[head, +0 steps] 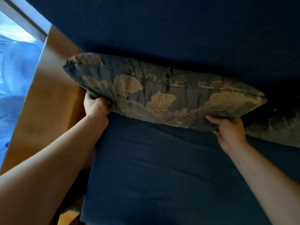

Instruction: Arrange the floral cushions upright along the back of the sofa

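Floral cushion (162, 93) against sofa (162, 176) back, left hand (97, 106) and right hand (230, 130) gripping its lower corners.

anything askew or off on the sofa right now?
The floral cushion sits tilted against the backrest, its right end lower, gripped by the left hand and right hand. A second cushion lies slumped on the right. No visible damage.

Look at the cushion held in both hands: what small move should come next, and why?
Probably push the floral cushion back until it leans on the sofa back, then let go. The left hand and right hand grip its lower corners, and it already stands on edge above the seat, near the backrest.
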